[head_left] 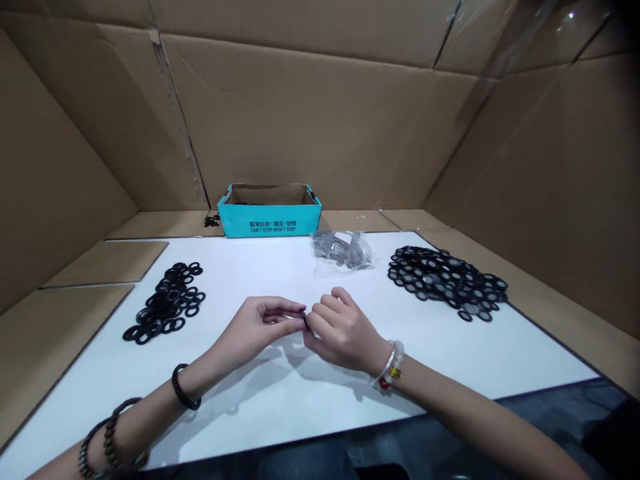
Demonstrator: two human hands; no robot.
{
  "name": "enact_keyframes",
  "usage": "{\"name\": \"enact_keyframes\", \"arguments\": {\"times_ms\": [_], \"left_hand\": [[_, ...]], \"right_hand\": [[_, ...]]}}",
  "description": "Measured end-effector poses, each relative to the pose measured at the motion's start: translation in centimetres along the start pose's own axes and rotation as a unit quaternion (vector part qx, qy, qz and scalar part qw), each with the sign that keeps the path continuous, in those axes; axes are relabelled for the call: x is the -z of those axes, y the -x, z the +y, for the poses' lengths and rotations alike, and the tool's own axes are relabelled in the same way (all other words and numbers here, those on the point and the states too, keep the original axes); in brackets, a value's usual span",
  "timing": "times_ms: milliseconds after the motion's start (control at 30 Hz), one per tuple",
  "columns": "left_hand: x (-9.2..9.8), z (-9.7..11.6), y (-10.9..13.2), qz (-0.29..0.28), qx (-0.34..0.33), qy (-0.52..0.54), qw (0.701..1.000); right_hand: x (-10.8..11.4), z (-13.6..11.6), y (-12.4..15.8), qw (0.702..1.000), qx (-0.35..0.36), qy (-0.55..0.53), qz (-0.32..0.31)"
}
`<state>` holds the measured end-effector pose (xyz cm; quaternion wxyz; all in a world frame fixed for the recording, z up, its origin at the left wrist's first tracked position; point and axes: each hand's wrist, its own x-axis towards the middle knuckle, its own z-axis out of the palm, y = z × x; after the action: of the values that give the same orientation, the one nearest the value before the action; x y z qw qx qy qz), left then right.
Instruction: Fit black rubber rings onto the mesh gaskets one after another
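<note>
Cardboard panels [320,120] are enclosing the work area on three sides, and a white tabletop [300,393] is lying in front of the person.

Both hands are meeting over the middle of the tabletop, just above its surface. The left hand [260,327] is reaching in from the left with thumb and forefinger drawn together. The right hand [340,330] is facing it with its fingers curled inward and its fingertips pressing against those of the left. Between the two sets of fingertips a small black part [305,319] is being pinched. Only a dark sliver is showing, so its full shape cannot be told.

A beaded bracelet [184,388] is sitting on the left wrist. A pale bracelet with red and yellow beads [390,367] is sitting on the right wrist.

A heap of plain black rings [167,303] is lying on the tabletop well to the left of the hands. A wider heap of black rings with grey centres [447,280] is lying to the right. A clear plastic bag of grey pieces [343,250] is resting beyond the hands, between them and the teal cardboard box [273,217]. The box is standing open at the far edge of the tabletop. A few loose black pieces [212,221] are lying just beside the box on its left.
</note>
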<state>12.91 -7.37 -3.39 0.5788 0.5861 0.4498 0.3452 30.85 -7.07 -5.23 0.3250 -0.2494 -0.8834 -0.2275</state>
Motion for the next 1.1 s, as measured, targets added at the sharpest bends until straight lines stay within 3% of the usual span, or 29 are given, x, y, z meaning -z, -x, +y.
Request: {"name": "enact_keyframes", "arguments": {"times_ms": [133,300,433,667,867,1100], "left_hand": [[-0.2,-0.6,-0.3,-0.013,0.030,0.100,0.994],[-0.1,-1.1,-0.1,-0.078,0.041,0.263,0.961],[-0.4,-0.8,0.2,-0.122,0.051,0.326,0.936],[-0.7,-0.6,0.3,-0.151,0.037,0.356,0.921],[-0.5,-0.9,0.2,-0.132,0.023,0.291,0.947],[-0.5,-0.7,0.4,-0.113,0.050,0.282,0.951]], "right_hand": [[0.3,-0.2,0.0,1.000,0.006,0.007,0.011],[0.9,-0.3,0.3,0.995,-0.065,-0.037,0.067],[1.3,-0.3,0.3,0.984,-0.108,-0.088,0.110],[1.8,-0.8,-0.2,0.952,-0.169,-0.244,0.077],[1.6,-0.9,-0.3,0.920,-0.234,-0.306,0.080],[1.3,-0.8,-0.5,0.878,-0.289,-0.375,0.068]]}}
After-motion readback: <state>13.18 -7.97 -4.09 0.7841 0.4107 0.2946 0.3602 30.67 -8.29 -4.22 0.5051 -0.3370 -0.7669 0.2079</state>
